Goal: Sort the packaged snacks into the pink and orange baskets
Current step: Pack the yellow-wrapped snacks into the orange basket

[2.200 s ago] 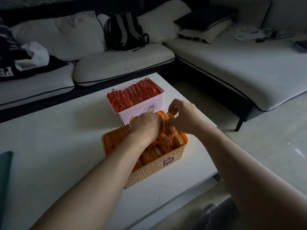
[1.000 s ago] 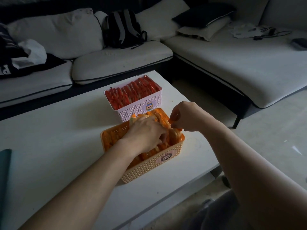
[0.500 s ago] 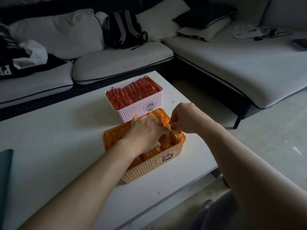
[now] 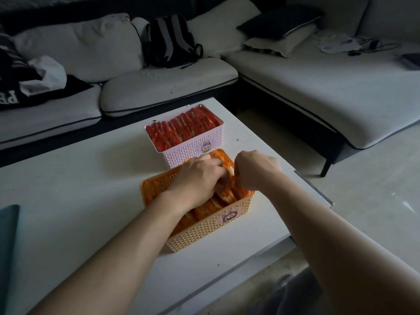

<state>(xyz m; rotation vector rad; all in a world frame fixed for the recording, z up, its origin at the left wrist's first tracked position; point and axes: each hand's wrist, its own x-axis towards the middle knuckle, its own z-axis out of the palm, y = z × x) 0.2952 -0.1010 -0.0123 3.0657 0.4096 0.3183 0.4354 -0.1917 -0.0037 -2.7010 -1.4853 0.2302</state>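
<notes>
1. On the white table, near its right end: two lattice baskets, one behind the other, touching or nearly so.
2. Pink basket, farther one. Filled with red packs standing on edge in a tight row. Cartoon sticker on the near wall.
3. Orange basket, nearer one, set slightly askew to the table edge. Holds orange packs, also on edge, in the right part of the basket. The left end shows bare inner wall. Cartoon sticker on the near wall, right side.
4. Left hand: knuckles up, inside the orange basket, fingers bent down among the orange packs toward the far rim. Fingertips buried in the packs; cannot tell whether they clasp one or only press.
5. Right hand: above the right end of the orange basket, fingers curled, fingertips pinching the top edge of an orange pack.
6. The two hands sit close together, just short of touching, both over the same basket.
7. Surroundings: pale sofa round the table's far side and right; dark backpack on it; teal item at the table's left edge, cut off by the frame.
8. Lighting dim; print on the packs not legible.
</notes>
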